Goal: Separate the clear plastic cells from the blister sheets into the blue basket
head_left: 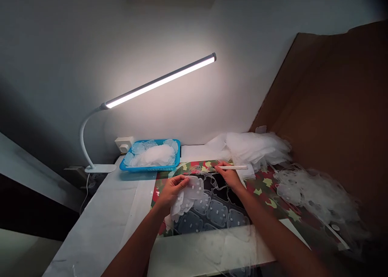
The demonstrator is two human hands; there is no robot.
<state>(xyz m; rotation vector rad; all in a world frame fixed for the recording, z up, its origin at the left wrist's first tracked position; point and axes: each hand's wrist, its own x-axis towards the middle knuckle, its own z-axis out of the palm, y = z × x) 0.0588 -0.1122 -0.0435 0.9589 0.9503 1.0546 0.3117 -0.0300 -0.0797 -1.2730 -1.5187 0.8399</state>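
Note:
My left hand point(172, 190) is closed on several thin, translucent plastic pieces point(196, 187), rounded and dotted with small white spots, fanned out below the fingers. My right hand point(229, 177) grips a slim white pen-like stick point(238, 167) that points to the right; its kind I cannot make out. Between and below the hands lies a translucent sheet of similar pieces point(217, 213) on a black surface. Loops of thin clear outline point(214, 181) lie at its far end, close to my right hand.
A blue basket point(121, 166) holds more translucent pieces at the back left. White filmy sheets point(257, 145) are heaped at the back right, and tangled clear scraps point(315, 192) lie at the right. A lamp point(160, 81) hangs above; a brown cardboard panel point(336, 95) stands at the right.

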